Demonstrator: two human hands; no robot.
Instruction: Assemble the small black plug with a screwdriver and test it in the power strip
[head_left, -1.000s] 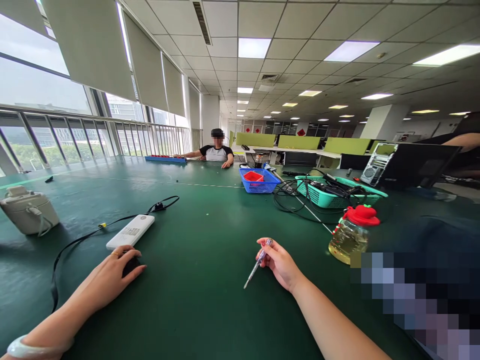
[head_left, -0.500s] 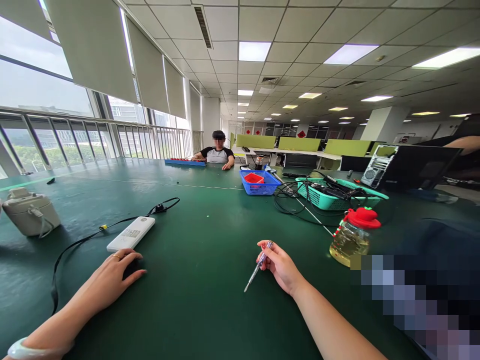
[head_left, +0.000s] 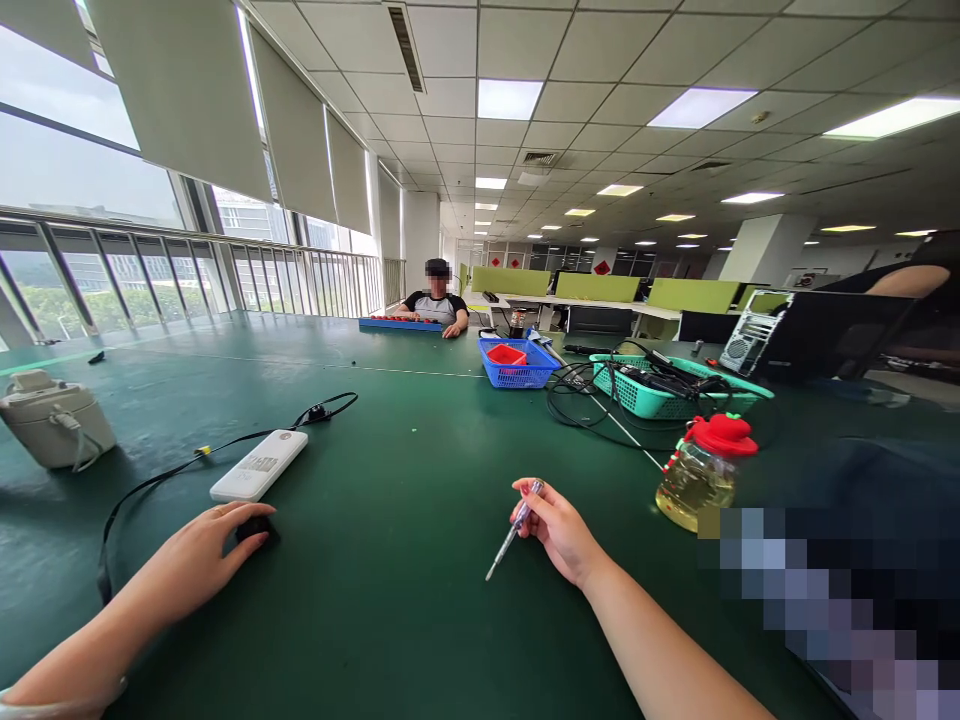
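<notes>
My right hand [head_left: 555,530] pinches a slim screwdriver [head_left: 504,550] by its clear handle, between thumb and fingers. Its metal shaft slants down and left, the tip pointing at the green tabletop. At the left, my left hand [head_left: 199,550] rests low on the table, thumb and forefinger apart. Between those two fingertips shows a small black object [head_left: 259,527], partly covered by the hand, its kind unclear. Just beyond the fingers lies a white power bank [head_left: 261,466], and a black strap or cable [head_left: 154,482] runs behind it.
A beige case [head_left: 56,420] stands far left. To the right are a jar with a red lid [head_left: 697,485], a teal basket of cables [head_left: 652,400] and a blue basket [head_left: 517,375] with a red tray. Across the table a person [head_left: 437,300] sits behind a blue tray [head_left: 375,324].
My left hand has drawn back slightly to the left, showing more of the black object. My right hand holds the screwdriver almost unmoved. The far person's blue tray has shifted right.
</notes>
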